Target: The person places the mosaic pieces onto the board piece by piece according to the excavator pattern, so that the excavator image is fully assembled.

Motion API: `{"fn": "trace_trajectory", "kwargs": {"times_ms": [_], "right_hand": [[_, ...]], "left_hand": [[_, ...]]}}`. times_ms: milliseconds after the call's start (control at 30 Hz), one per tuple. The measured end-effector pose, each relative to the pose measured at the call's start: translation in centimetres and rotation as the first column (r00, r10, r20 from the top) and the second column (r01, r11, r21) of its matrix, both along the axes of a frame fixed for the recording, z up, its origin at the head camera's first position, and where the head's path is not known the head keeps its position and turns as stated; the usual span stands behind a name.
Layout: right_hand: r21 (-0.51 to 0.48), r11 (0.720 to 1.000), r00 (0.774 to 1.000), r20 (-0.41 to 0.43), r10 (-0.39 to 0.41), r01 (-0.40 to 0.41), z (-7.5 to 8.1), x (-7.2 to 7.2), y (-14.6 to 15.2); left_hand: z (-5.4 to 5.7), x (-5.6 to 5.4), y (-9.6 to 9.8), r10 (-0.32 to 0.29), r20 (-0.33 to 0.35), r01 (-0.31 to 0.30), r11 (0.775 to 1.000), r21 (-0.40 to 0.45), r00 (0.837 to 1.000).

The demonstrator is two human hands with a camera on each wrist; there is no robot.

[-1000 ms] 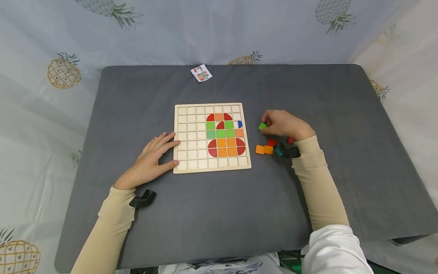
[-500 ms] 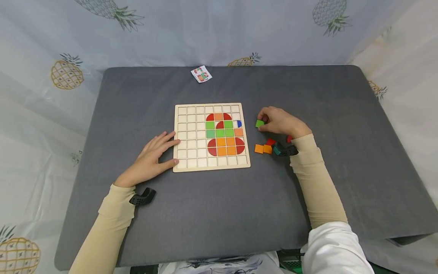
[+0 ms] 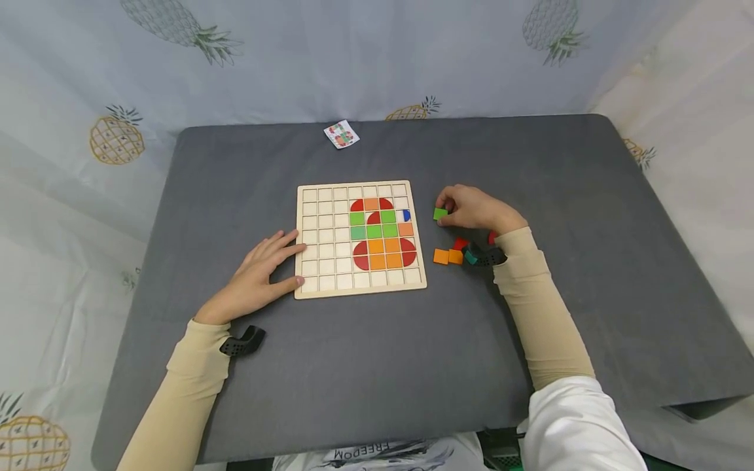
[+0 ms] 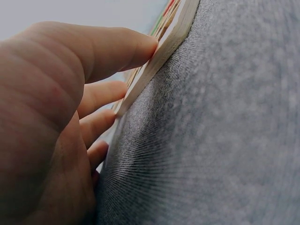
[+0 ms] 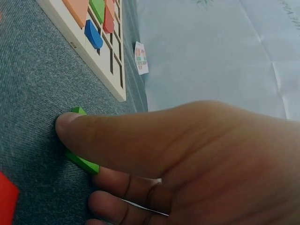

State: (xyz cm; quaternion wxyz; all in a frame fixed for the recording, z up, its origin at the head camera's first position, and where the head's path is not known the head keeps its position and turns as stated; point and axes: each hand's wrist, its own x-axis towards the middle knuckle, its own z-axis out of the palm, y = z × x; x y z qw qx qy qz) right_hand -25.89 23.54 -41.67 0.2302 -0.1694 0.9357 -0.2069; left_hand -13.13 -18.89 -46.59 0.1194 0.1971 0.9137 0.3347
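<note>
On gray cloth (image 3: pixel 353 366), left hand (image 3: pixel 252 284) spread against the board (image 3: pixel 326 267), right hand (image 3: pixel 474 209) pinches a flat green square (image 3: pixel 440 214).

There are one wooden grid board (image 3: pixel 325 238), one printed paper card (image 3: pixel 341 134), two loose orange square tiles (image 3: pixel 440 256), one loose green tile (image 3: pixel 439 214).

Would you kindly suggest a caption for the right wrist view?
The right hand pinches a green block near a gridded board holding coloured pieces.
</note>
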Motion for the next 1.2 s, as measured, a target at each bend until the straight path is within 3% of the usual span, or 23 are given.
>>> {"fn": "trace_trajectory", "kwargs": {"times_ms": [767, 1000, 1200], "right_hand": [[-0.039, 0.999, 0.999, -0.015, 0.036, -0.036, -0.11, 0.04, 0.31], [-0.035, 0.999, 1.0, 0.014, 0.017, -0.016, -0.45, -0.17, 0.49], [-0.048, 0.999, 0.999, 0.034, -0.016, 0.018, 0.23, 0.12, 0.9]], "left_hand": [[-0.23, 0.11, 0.03, -0.011, -0.023, 0.011, 1.0, 0.004, 1.0], [-0.51, 0.06, 0.18, -0.015, -0.019, 0.015, 1.0, 0.0, 1.0], [-0.49, 0.13, 0.19, -0.005, -0.029, 0.006, 1.0, 0.016, 1.0]]}}
